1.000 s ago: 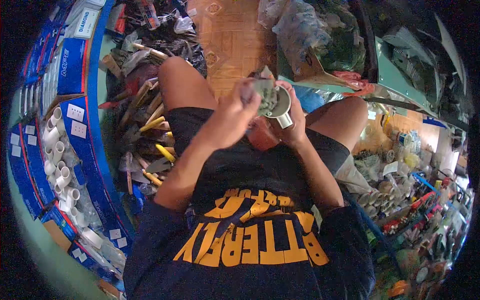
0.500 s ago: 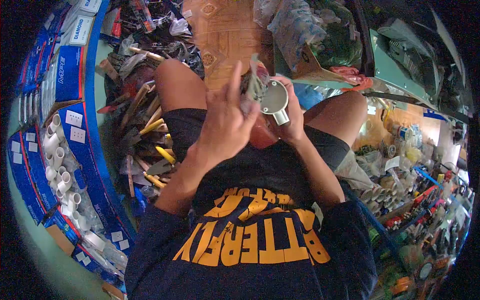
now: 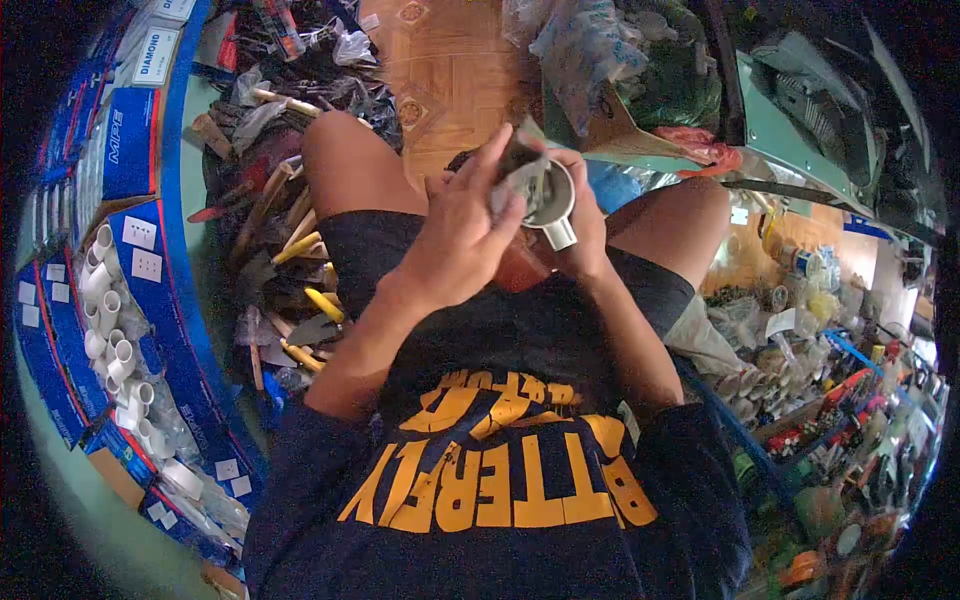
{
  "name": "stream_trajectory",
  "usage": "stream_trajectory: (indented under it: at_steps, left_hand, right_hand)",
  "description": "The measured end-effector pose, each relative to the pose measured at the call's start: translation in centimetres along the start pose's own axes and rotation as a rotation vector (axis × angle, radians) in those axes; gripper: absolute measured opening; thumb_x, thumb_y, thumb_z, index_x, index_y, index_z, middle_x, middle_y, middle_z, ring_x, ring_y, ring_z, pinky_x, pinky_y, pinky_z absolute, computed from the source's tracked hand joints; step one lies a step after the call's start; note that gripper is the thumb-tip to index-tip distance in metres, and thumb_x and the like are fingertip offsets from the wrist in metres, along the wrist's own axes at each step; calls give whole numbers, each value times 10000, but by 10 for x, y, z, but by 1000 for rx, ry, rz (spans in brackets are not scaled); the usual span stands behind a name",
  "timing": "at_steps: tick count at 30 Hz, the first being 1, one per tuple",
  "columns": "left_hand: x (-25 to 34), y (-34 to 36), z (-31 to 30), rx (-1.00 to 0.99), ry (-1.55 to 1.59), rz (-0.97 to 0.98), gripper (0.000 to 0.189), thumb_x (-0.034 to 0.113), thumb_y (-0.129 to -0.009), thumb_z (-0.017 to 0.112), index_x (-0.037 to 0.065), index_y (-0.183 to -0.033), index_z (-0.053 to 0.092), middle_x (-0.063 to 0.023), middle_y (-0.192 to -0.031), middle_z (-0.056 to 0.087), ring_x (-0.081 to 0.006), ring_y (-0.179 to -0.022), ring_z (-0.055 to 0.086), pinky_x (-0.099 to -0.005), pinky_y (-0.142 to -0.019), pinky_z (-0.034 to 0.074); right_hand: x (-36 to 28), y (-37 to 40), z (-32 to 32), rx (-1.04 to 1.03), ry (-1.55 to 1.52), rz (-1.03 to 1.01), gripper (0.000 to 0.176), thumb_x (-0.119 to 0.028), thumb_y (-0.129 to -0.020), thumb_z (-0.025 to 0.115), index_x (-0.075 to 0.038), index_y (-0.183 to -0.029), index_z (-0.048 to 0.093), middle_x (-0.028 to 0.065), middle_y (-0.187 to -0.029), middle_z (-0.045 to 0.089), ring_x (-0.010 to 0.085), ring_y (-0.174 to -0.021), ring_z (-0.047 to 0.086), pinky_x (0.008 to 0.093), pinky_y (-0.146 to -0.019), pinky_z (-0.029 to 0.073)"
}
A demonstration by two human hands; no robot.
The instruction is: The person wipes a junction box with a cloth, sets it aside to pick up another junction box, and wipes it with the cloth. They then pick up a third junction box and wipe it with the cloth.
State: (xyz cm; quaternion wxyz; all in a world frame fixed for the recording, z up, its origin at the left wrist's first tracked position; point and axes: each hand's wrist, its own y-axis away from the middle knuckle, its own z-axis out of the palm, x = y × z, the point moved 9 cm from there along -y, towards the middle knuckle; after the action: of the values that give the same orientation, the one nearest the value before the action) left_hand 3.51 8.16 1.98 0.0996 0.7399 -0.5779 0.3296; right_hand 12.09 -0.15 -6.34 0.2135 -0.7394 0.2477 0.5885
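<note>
My right hand (image 3: 585, 225) is closed around a round, pale grey box (image 3: 558, 228) with an open face and a short tube pointing down. In my left hand (image 3: 455, 235) is a crumpled greyish cloth (image 3: 518, 178), pinched near the thumb and fingertips. The cloth lies against the box's left rim and covers part of its opening. Both hands are close together above my lap. A reddish object (image 3: 525, 268) shows partly below them; its shape is mostly hidden.
Blue cartons (image 3: 135, 140) and white pipe fittings (image 3: 120, 360) line the left side. Wooden-handled tools (image 3: 300, 247) lie beside my left leg. An open cardboard box (image 3: 620, 130) with plastic bags stands ahead on the right. Bagged parts (image 3: 770, 350) fill the right side.
The cloth has moved right and down over the box's opening, with my left hand following. The box's inside, plainly visible before, is now partly covered.
</note>
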Motion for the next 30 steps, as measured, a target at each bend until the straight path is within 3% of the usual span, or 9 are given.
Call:
stream_trajectory:
  at_steps: [2,4,6,8,12,14,18,24,30]
  left_hand:
    - [-27,13,15,-217,832,-495,578,254,-990,486,-49,-1436,279,-181,-1256,562,-248,-1124,552,-415,-925,392]
    - [-38,16,9,62,1108,-416,513,315,-1020,425,-5,-1414,356,-141,-1280,558,-205,-1192,523,-367,-977,421]
    - [-71,33,1,432,1671,-576,481,351,-1026,387,31,-1384,416,-130,-1320,536,-243,-1258,485,-415,-1074,360]
    - [-72,39,-9,511,1809,-564,481,365,-1022,383,48,-1380,431,-121,-1349,522,-264,-1270,473,-445,-1088,338]
    - [-69,55,-17,738,1957,-689,495,391,-1015,386,66,-1385,443,-103,-1391,501,-295,-1301,442,-503,-1111,289]
    - [-58,55,-23,717,1974,-650,514,400,-1014,386,70,-1406,416,-97,-1393,500,-294,-1308,435,-502,-1114,286]
    - [-47,59,-39,758,1735,-519,497,369,-1035,334,59,-1422,377,-127,-1412,464,-300,-1288,453,-484,-1108,304]
    - [29,19,-39,68,-139,103,769,490,-944,454,-101,-1413,309,-213,-1412,436,-277,-980,530,-448,-862,327]
    - [53,14,-35,-43,-389,30,749,440,-884,551,-105,-1371,382,-192,-1426,433,-220,-907,518,-423,-779,293]
  right_hand:
    - [-20,2,-2,9,196,-96,408,-430,-1031,333,-97,-1259,392,59,-1153,500,134,-1052,541,284,-864,494]
    - [20,3,18,-9,-895,296,339,-351,-1038,340,-99,-1257,397,56,-1163,501,137,-1065,546,275,-857,507]
    - [3,0,14,-53,-670,180,344,-356,-1047,295,-105,-1251,413,60,-1173,502,140,-1068,551,277,-879,502]
    - [10,-1,19,-29,-828,288,461,-474,-1026,269,-90,-1211,446,98,-1113,559,237,-1032,583,442,-919,493]
    - [-10,-1,16,-17,-888,220,480,-452,-1044,184,-81,-1218,433,71,-1151,536,151,-1090,556,316,-960,462]
    - [-24,-1,16,0,-857,204,482,-464,-1036,205,-77,-1196,446,75,-1123,541,190,-1049,578,355,-937,478]
    - [-35,2,18,-4,-887,193,488,-471,-1033,217,-70,-1170,458,74,-1101,536,208,-1055,573,358,-956,463]
    - [-49,0,17,12,-621,96,503,-469,-1036,202,-54,-1190,441,85,-1151,523,170,-1138,510,353,-1046,372]
    - [-62,9,16,-72,-311,-66,514,-444,-1036,133,-46,-1258,370,118,-1160,483,164,-1049,497,320,-912,423]
